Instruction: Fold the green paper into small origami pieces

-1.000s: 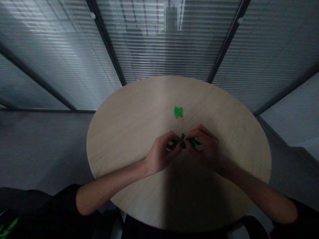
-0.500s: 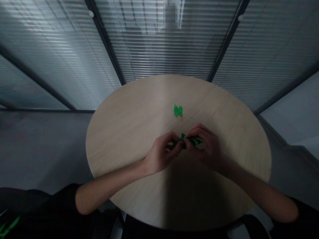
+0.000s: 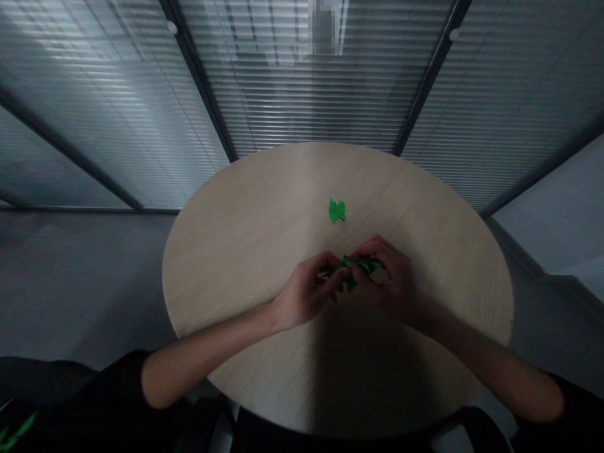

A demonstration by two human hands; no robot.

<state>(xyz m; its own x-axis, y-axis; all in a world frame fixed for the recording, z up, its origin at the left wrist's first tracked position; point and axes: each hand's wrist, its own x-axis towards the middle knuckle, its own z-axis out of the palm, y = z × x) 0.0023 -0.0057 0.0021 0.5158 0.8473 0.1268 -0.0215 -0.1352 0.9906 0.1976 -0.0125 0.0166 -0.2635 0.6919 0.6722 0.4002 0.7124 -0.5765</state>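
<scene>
Between my two hands, over the near middle of the table, is a piece of folded green paper [image 3: 368, 264]. My left hand [image 3: 312, 286] pinches its left side with thumb and fingers. My right hand [image 3: 389, 274] grips the right side, thumb below and fingers curled over the top. Fingers cover much of the paper, so its full shape is hidden. Just beyond the hands, a small green paper piece [image 3: 336, 210] with two leaf-like or wing-like halves lies flat on the wood; neither hand touches it.
The round pale wooden table [image 3: 245, 239] fills the middle of the view. Behind it stand glass partitions with blinds [image 3: 311, 107] and dark frames. My body casts a shadow over the table's near part. Something bright green [image 3: 19, 431] shows at the lower left corner.
My fingers have shifted slightly on the green paper, and more of it shows between them, with a bit pointing down near my left thumb. The separate green piece stays put.
</scene>
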